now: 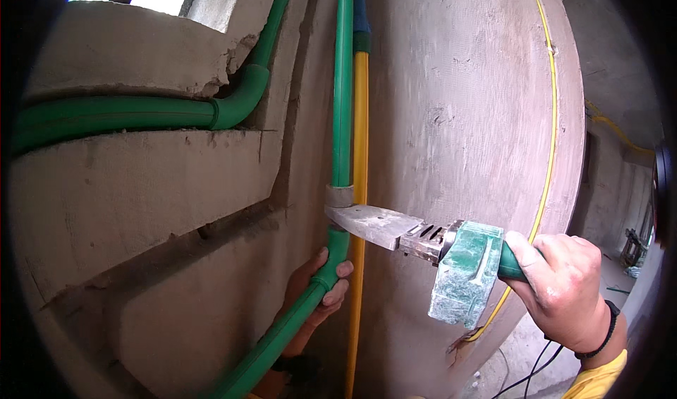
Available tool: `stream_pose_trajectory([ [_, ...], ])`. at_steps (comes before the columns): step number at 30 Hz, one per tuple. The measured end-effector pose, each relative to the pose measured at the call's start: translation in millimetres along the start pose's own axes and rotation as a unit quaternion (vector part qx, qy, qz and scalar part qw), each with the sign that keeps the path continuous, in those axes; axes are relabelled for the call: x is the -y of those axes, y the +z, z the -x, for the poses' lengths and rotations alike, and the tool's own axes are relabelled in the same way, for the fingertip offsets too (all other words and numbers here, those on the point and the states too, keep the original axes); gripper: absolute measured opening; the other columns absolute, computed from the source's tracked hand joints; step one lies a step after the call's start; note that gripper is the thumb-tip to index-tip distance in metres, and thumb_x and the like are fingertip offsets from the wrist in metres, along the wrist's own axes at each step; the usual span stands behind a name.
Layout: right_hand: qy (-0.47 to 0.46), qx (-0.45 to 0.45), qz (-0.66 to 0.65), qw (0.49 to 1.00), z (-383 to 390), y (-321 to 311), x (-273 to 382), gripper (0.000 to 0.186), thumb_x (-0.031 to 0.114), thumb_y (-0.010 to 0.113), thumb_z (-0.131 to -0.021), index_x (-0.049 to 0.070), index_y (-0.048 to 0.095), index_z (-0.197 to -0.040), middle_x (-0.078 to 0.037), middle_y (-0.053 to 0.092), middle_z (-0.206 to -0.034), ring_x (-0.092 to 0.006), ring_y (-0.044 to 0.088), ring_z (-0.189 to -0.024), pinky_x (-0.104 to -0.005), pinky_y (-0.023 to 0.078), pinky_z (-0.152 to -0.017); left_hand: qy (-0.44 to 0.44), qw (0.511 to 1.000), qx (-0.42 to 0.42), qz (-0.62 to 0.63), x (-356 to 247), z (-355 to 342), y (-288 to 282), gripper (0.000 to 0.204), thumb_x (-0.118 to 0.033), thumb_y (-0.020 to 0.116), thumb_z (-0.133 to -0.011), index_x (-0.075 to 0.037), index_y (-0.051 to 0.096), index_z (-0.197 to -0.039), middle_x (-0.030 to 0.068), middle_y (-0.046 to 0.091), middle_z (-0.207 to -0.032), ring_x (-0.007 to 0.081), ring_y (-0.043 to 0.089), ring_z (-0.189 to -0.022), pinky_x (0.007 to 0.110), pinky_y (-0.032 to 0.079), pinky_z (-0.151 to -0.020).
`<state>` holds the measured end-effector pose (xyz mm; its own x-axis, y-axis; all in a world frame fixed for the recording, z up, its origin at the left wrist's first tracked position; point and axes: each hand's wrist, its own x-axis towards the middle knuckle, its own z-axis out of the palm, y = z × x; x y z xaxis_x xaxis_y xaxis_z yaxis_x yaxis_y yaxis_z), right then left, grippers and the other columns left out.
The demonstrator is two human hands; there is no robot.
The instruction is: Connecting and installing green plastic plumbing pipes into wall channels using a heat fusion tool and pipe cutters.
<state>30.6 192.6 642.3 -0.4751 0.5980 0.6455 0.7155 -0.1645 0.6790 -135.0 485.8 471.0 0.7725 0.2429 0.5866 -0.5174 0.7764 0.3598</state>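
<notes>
While left grip (pixel 326 308) clasps green elbow (pixel 334 258) | right grip (pixel 564 286) clasps welder (pixel 427 244) | housing (pixel 467 279) dusty

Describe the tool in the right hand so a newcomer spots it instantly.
Find the tall bare wall right of centre. In front of its lower part, the right hand grips the tool by its green handle. Unlike the round green pipes nearby, it has a boxy, white-smeared body and a flat grey metal plate.
</notes>
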Motion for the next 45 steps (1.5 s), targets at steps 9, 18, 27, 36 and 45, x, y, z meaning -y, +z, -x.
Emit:
stream_pose_trajectory([
  [9,0.039,0.030,-0.050,0.998,-8,3,-10,0.050,0.020,0.082,-0.063,0.008,0.064,-0.107,-0.007,0.051,-0.064,-0.0260,0.058,-0.059,-0.0384,0.043,-0.054,0.079,0.994,0.020,-0.068,6,6,7,0.031,-0.036,0.038,-0.105,-0.007,0.040,-0.117,0.0111,0.052,-0.096,0.0192,0.058,-0.052,0.025,0.046,-0.035],
  [18,0.000,0.032,-0.058,0.998,-19,2,-24,0.046,0.023,0.082,-0.063,0.010,0.065,-0.104,-0.008,0.052,-0.065,-0.0276,0.058,-0.062,-0.0391,0.043,-0.055,0.096,0.992,0.081,-0.007,14,8,2,0.029,-0.030,0.028,-0.106,-0.004,0.034,-0.119,0.0178,0.052,-0.099,0.0252,0.064,-0.059,0.029,0.051,-0.039],
  [27,-0.058,0.011,-0.039,0.998,-19,-27,-10,0.051,0.018,0.080,-0.063,0.000,0.066,-0.109,-0.006,0.049,-0.066,-0.0230,0.055,-0.058,-0.0358,0.042,-0.052,0.114,0.991,0.074,-0.020,18,5,14,0.029,-0.030,0.029,-0.106,-0.005,0.036,-0.121,0.0177,0.052,-0.101,0.0246,0.065,-0.063,0.028,0.055,-0.045],
  [36,-0.074,0.028,-0.036,0.996,-20,-39,-4,0.053,0.015,0.077,-0.061,-0.002,0.065,-0.110,-0.006,0.047,-0.066,-0.0209,0.052,-0.054,-0.0346,0.040,-0.049,0.137,0.977,-0.058,-0.150,19,3,26,0.027,-0.035,0.046,-0.102,-0.019,0.041,-0.123,0.0084,0.054,-0.089,0.0177,0.056,-0.050,0.025,0.045,-0.039],
  [45,-0.099,-0.027,-0.037,0.994,-7,-7,-20,0.052,0.016,0.079,-0.063,0.000,0.066,-0.111,-0.005,0.046,-0.067,-0.0201,0.051,-0.053,-0.0340,0.038,-0.047,0.112,0.993,0.032,-0.031,12,2,14,0.033,-0.033,0.031,-0.106,-0.003,0.037,-0.119,0.0174,0.054,-0.099,0.0246,0.065,-0.059,0.028,0.052,-0.038],
])
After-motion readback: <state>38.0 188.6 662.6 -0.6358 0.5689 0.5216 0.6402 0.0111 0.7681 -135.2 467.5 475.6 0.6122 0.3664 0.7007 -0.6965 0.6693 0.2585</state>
